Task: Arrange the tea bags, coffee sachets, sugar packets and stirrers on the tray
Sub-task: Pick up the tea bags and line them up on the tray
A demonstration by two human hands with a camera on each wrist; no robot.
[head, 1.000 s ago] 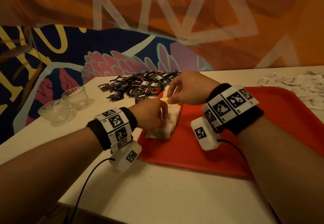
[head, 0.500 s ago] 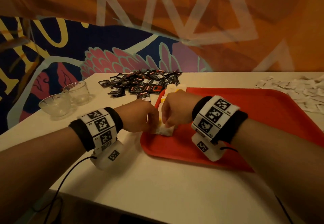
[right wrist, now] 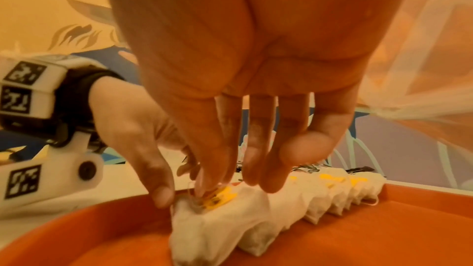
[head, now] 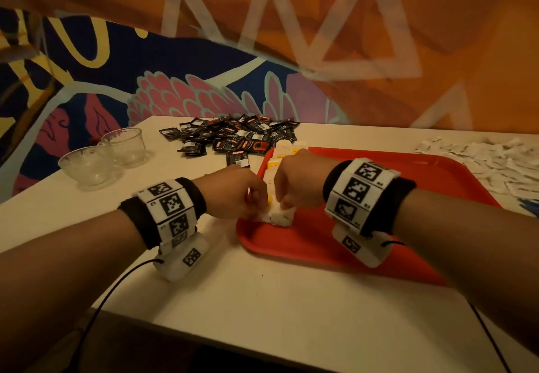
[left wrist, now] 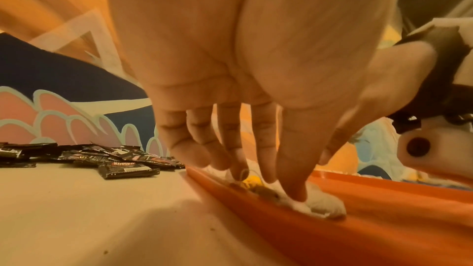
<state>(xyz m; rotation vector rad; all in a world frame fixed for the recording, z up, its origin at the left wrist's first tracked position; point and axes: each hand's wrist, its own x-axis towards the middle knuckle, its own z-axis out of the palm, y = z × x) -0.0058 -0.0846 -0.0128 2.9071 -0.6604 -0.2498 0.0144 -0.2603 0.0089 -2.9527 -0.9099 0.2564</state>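
Red tray: plastic, on the white table, right of centre in the head view.
Tea bags: white paper bags with yellow tags, laid in an overlapping row along the tray's left edge, running from its near corner to its far corner.
Nearest tea bag: lies at the near end of the row, inside the tray's near-left corner; both hands meet over it.
Left hand: reaches over the tray's left rim, fingers pointing down; its thumb presses on the near bag's edge. Whether the other fingertips pinch the bag or only touch it cannot be told.
Right hand: fingers extended downward and close together; thumb and forefinger tips sit at the yellow tag of the near bag, apparently pinching it.
Coffee sachets: dark packets in a loose pile on the table, beyond the tray's far-left corner.
Sugar packets: white packets, taken to be sugar, spread on the table to the tray's right.
Glass cups: two clear cups side by side near the table's left edge.
Wall: painted mural in orange, navy and pink.
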